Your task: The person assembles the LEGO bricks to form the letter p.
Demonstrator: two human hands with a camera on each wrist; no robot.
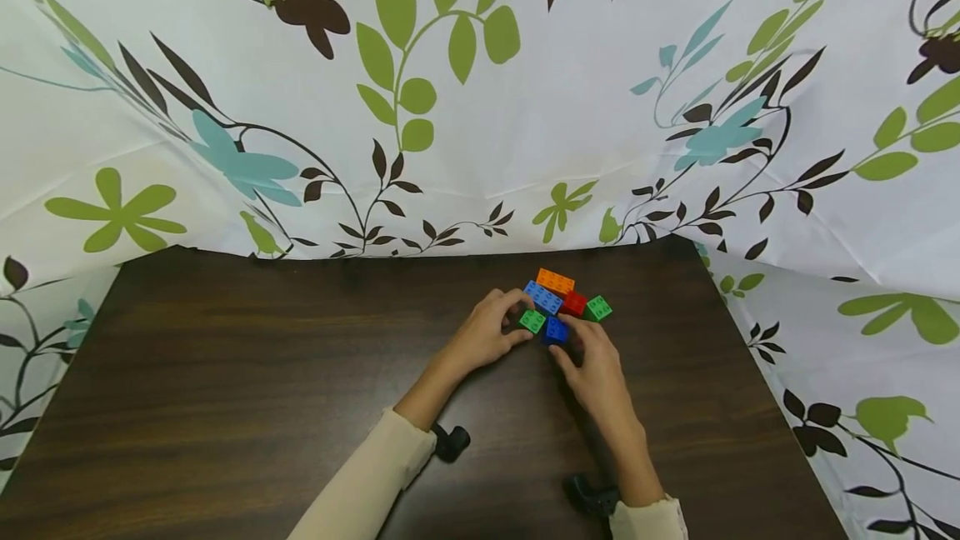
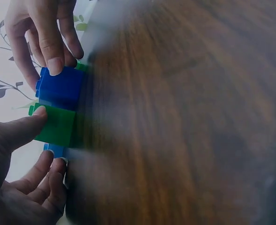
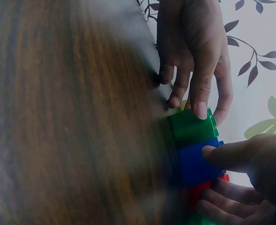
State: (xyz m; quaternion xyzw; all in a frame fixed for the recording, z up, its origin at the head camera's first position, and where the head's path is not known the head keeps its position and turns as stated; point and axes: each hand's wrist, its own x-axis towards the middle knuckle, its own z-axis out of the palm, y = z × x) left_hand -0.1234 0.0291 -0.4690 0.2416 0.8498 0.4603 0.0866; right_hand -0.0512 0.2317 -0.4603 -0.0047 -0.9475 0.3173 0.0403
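Note:
On the dark tabletop, my left hand point(image 1: 483, 333) holds a green toy building block point(image 1: 532, 321), its thumb on the near side and its fingers curled round the far side. Right beside that block is a dark blue building block point(image 1: 556, 331), which my right hand point(image 1: 597, 369) grips between thumb and fingers. In the left wrist view, the green block point(image 2: 55, 125) and the blue block point(image 2: 60, 88) stand side by side, studs toward the cloth. Just beyond the hands lie a longer lighter blue block point(image 1: 543, 297), a red block point(image 1: 574, 303) and a second green block point(image 1: 597, 308).
An orange block point(image 1: 556, 281) lies behind the lighter blue one, near the far edge of the dark wooden table point(image 1: 262, 382). A white cloth point(image 1: 480, 148) with leaf and bird prints hangs behind the table and along its sides.

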